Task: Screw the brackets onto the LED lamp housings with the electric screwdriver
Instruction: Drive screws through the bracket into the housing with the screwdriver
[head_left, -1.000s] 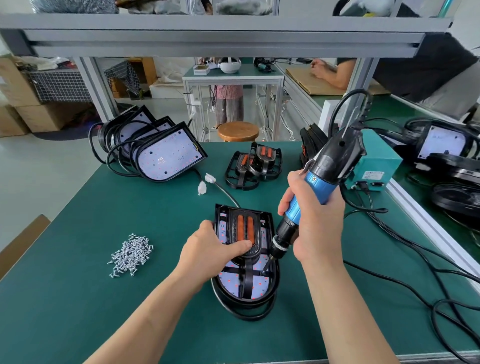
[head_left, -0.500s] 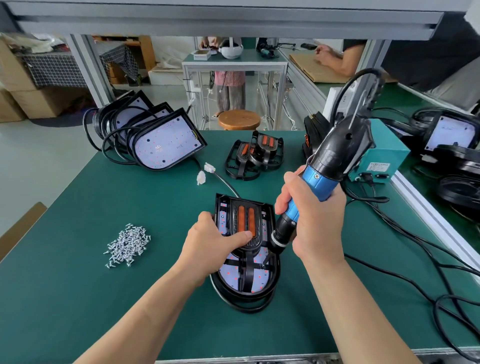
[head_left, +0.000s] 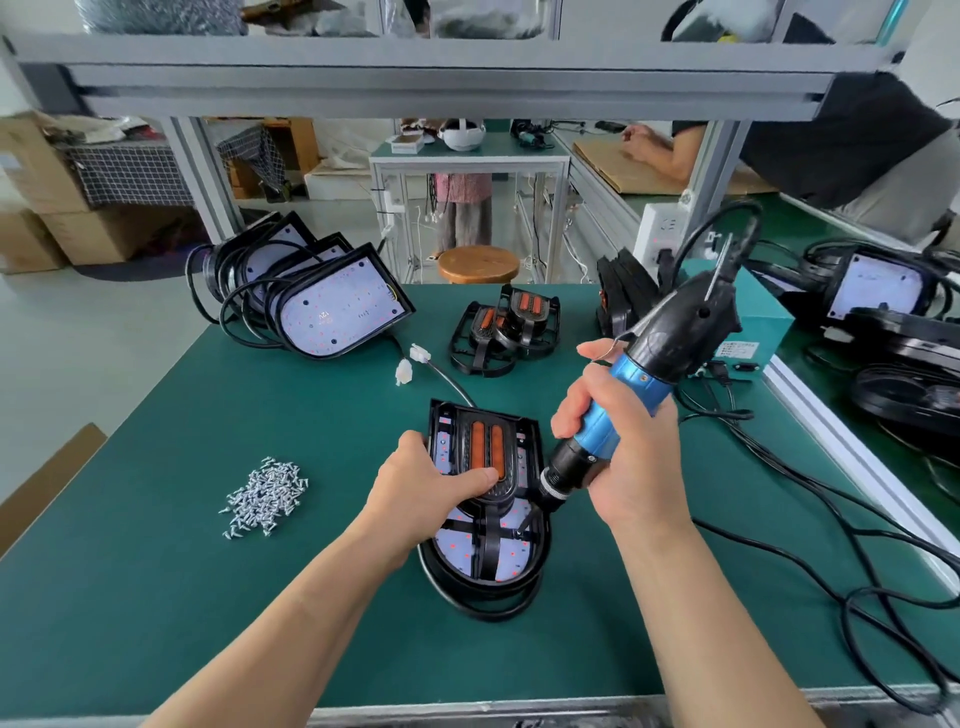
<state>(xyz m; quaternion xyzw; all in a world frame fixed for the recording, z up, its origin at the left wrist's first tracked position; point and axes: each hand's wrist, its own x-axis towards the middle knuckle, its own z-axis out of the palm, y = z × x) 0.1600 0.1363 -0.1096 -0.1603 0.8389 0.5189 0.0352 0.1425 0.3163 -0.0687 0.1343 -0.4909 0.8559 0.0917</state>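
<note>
Bracket (head_left: 488, 447) looks mid-job: your left hand (head_left: 421, 491) holds it down, right hand (head_left: 631, 457) grips the screwdriver (head_left: 675, 343), more housings (head_left: 337, 312) wait.

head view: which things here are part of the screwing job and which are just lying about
In the job: screwdriver in right hand; bracket on housing, held by left hand; screws; spare brackets; waiting lamps.
Lying about: stool; boxes; white headset.
</note>
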